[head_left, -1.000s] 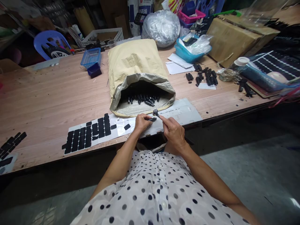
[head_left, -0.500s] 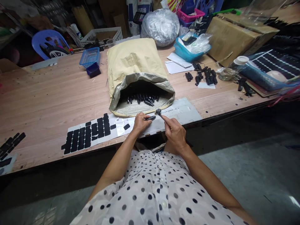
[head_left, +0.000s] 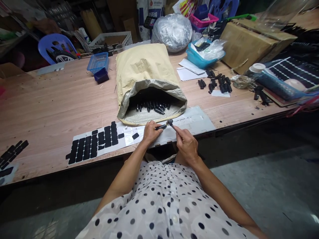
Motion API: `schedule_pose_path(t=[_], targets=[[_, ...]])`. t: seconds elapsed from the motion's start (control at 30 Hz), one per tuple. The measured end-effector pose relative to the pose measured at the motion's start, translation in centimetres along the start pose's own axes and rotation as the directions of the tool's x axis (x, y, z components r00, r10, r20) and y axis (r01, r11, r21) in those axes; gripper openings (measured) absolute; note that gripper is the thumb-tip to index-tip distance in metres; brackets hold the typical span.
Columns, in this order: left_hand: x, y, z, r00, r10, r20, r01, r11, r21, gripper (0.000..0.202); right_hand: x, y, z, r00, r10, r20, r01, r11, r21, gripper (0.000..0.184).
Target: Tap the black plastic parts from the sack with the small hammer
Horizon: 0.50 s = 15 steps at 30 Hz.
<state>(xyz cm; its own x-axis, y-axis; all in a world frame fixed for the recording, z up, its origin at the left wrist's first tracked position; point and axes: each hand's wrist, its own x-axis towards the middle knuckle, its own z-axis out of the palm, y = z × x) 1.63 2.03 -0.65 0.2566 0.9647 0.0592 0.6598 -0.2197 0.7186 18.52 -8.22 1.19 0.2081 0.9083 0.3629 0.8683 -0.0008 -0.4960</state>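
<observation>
My left hand (head_left: 151,132) is closed on a slim black piece (head_left: 162,127), which points right and lies low over a pale board (head_left: 194,122) at the table's front edge. In my right hand (head_left: 187,143) is the handle of a small dark tool with a rounded head (head_left: 170,121), perhaps a small hammer. Its head is just beyond the tip of the black piece; whether the two touch I cannot tell. Behind my hands a yellow woven sack (head_left: 147,61) lies with its mouth facing me. Several glossy black pieces (head_left: 153,107) rest inside that mouth.
Left of my hands, rows of black stickers (head_left: 87,146) lie on a white sheet. Blue baskets (head_left: 97,62) stand behind to the left. On the right are black parts (head_left: 220,81), a turquoise basin (head_left: 200,58), a cardboard box (head_left: 249,43) and a bottle (head_left: 258,68).
The view has shifted slightly. Both hands keep their grips near the same spot, and the tool's head stays by the black piece's tip.
</observation>
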Motion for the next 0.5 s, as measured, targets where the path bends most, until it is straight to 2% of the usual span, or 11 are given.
schedule_pose_path(t=[0.23, 0.33, 0.5], targets=[[-0.2, 0.4, -0.5, 1.000, -0.006, 0.004, 0.006, 1.000, 0.023, 0.017, -0.2, 0.5, 0.4, 0.999, 0.020, -0.039, -0.017, 0.998, 0.066, 0.040], [-0.2, 0.0, -0.4, 1.000, 0.014, -0.013, -0.014, 1.000, 0.024, 0.009, -0.2, 0.6, 0.6, 0.998, 0.039, -0.039, -0.036, 0.997, 0.074, 0.040], [-0.3, -0.8, 0.1, 0.997, 0.060, -0.048, -0.059, 0.998, 0.029, 0.010, -0.3, 0.5, 0.9, 0.998, 0.042, -0.046, -0.038, 0.996, 0.077, 0.040]])
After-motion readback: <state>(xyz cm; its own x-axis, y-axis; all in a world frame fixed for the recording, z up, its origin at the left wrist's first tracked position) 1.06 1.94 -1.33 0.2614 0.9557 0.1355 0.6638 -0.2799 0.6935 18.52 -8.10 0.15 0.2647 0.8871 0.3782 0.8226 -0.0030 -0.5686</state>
